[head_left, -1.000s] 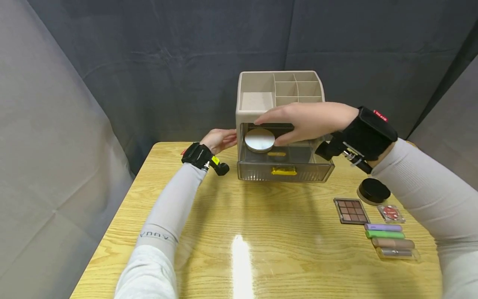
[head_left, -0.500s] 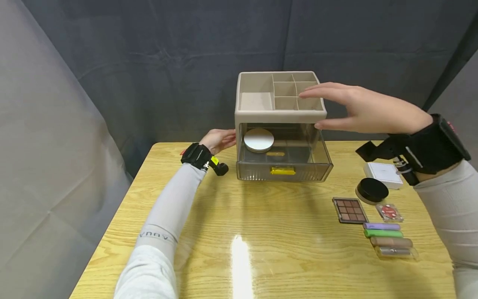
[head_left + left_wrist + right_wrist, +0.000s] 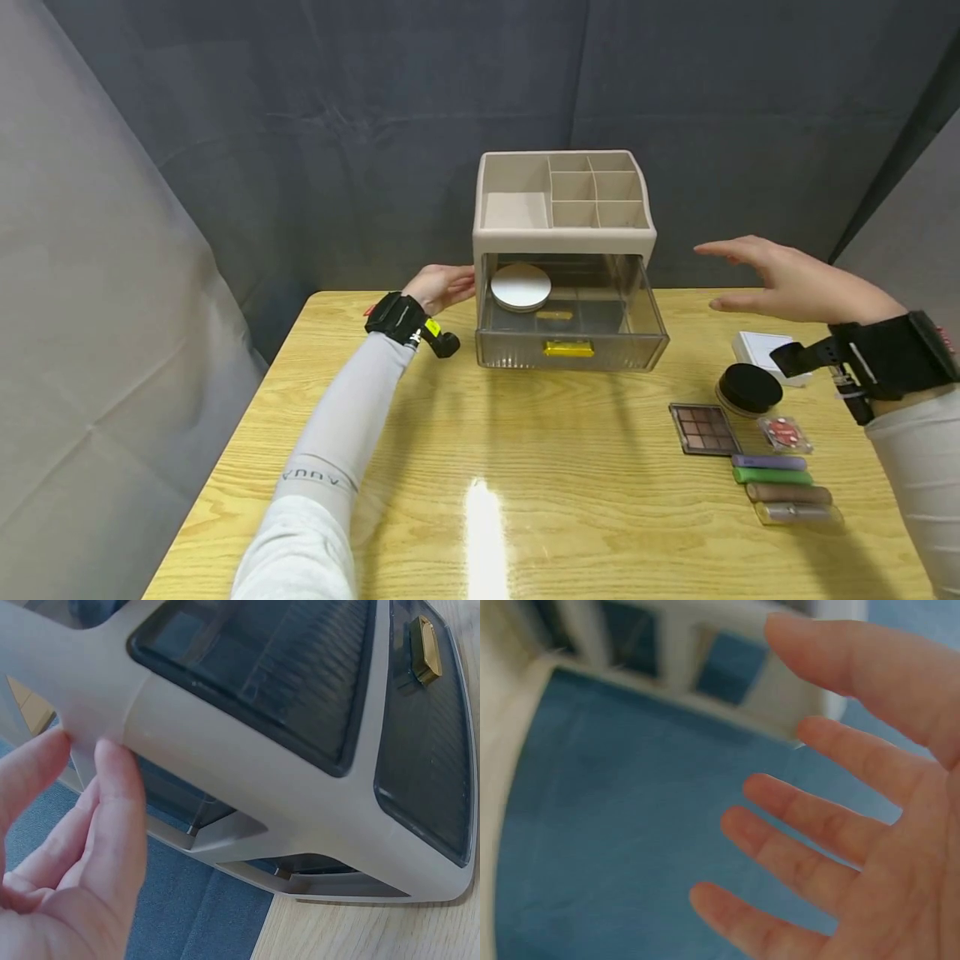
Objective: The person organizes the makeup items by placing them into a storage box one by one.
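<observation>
We note a yellow wood-grain table (image 3: pixel 525 467) with a glossy glare streak near its front edge, enclosed by dark grey-blue cloth backdrop (image 3: pixel 375 108) on three sides. At the table's far middle stands a beige cosmetic organizer (image 3: pixel 562 237) with divided top compartments; its smoky transparent drawer (image 3: pixel 573 329) is pulled out, and a round white compact (image 3: pixel 521 287) lies at the drawer's back left.

Left hand (image 3: pixel 442 286): fingers straight, pressed flat against the organizer's left wall; the left wrist view confirms fingertips (image 3: pixel 112 772) on the beige casing.

Right hand (image 3: pixel 787 279): held in the air to the right of the organizer, fingers spread and relaxed, holding nothing.

Below it on the table: white box (image 3: pixel 757 346), black round jar (image 3: pixel 748 389), eyeshadow palette (image 3: pixel 703 428), small red-filled case (image 3: pixel 784 433), and four lipstick tubes (image 3: pixel 780 487) in a row.
</observation>
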